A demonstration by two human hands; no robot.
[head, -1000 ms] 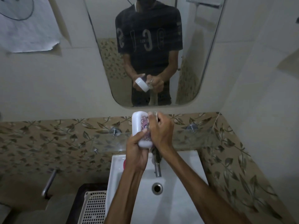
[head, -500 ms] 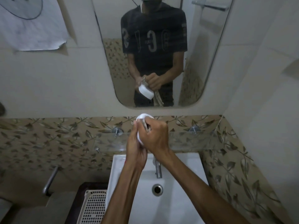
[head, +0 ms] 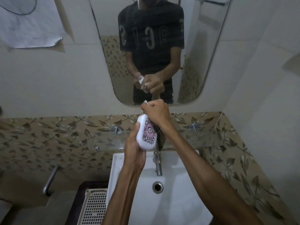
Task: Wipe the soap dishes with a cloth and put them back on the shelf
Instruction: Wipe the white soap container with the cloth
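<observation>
A white soap dish (head: 144,134) with a pink and purple patterned label is held upright over the sink by my left hand (head: 134,150), which grips its lower left side. My right hand (head: 155,113) is fisted on a dark striped cloth (head: 159,140) pressed against the dish's right edge; the cloth hangs down beside the dish, and a pale corner sticks out above my fist. The glass shelf (head: 203,137) runs along the patterned tiles just behind my hands.
A white sink (head: 178,184) with a metal tap (head: 157,166) and drain lies below my hands. The wall mirror (head: 203,62) reflects the person. A white perforated basket (head: 94,207) sits lower left, with a metal pipe (head: 50,179) beside it.
The dish has been turned so its labelled face shows again, and my right hand has slid with the cloth to the dish's upper right edge. The view has shifted slightly.
</observation>
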